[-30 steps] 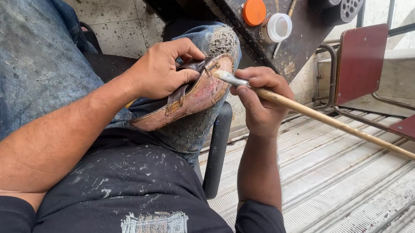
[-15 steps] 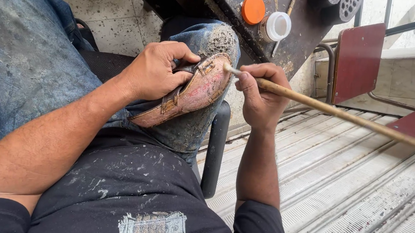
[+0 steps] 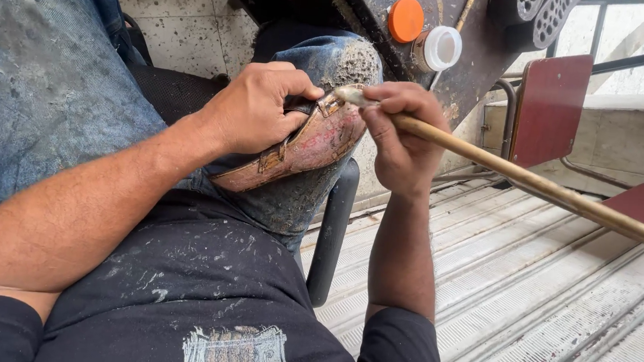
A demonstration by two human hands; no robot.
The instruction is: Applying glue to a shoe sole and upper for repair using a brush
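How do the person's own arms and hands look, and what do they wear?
Both arms are bare from short black sleeves down. The left hand and right hand wear no gloves, rings or watch. The black shirt is speckled with pale paint spots.

1. I see the brown shoe piece (image 3: 305, 146) at frame centre propped on my raised knee (image 3: 318, 128) in paint-flecked jeans — the knee is what carries it.
2. At top centre a dark, stained slanted board (image 3: 390, 65) bears an orange lid (image 3: 406, 19) and, just beside it, a white-capped jar (image 3: 438, 48).
3. Lower right — ribbed metal flooring (image 3: 540, 310).
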